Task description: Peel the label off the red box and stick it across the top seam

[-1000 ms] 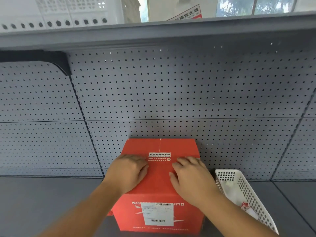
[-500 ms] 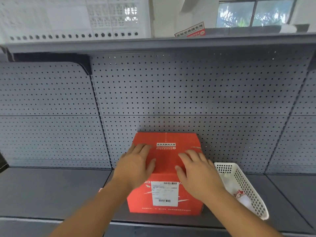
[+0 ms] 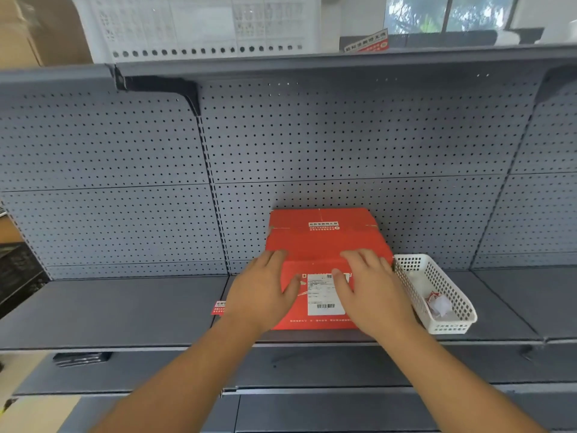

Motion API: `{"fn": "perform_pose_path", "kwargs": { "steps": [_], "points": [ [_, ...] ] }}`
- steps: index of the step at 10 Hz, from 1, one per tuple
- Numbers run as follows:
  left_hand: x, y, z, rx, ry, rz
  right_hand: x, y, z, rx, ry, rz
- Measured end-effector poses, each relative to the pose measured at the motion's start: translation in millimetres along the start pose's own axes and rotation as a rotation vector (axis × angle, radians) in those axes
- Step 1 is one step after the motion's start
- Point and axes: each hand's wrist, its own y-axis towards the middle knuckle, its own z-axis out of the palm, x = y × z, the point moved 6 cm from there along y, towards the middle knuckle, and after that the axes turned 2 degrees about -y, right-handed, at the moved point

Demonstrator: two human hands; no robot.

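The red box (image 3: 324, 242) stands on the grey shelf (image 3: 125, 310) against the pegboard. A small red and white label (image 3: 323, 226) lies stuck across the seam on its top. A white shipping label (image 3: 321, 295) is on its front face. My left hand (image 3: 265, 292) rests flat over the box's front left edge, fingers apart, holding nothing. My right hand (image 3: 371, 289) lies flat over the front right edge, fingers spread, partly covering the shipping label.
A white perforated basket (image 3: 437, 326) with crumpled paper scraps stands right of the box. A small red sticker (image 3: 218, 307) lies on the shelf left of the box. A white crate (image 3: 199, 26) sits on the upper shelf. Pegboard panels back the shelf.
Both hands slid from the box's top toward its front edge and down the front face. The view pulled back, showing more of the shelf.
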Motion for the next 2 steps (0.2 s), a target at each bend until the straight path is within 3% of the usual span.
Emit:
{"fn": "perform_pose_path", "kwargs": {
  "steps": [2],
  "points": [
    [-19.0, -24.2, -11.8, 0.001, -0.006, 0.004, -1.3, -25.8, -24.6, -0.051, -0.039, -0.001]
  ]
}}
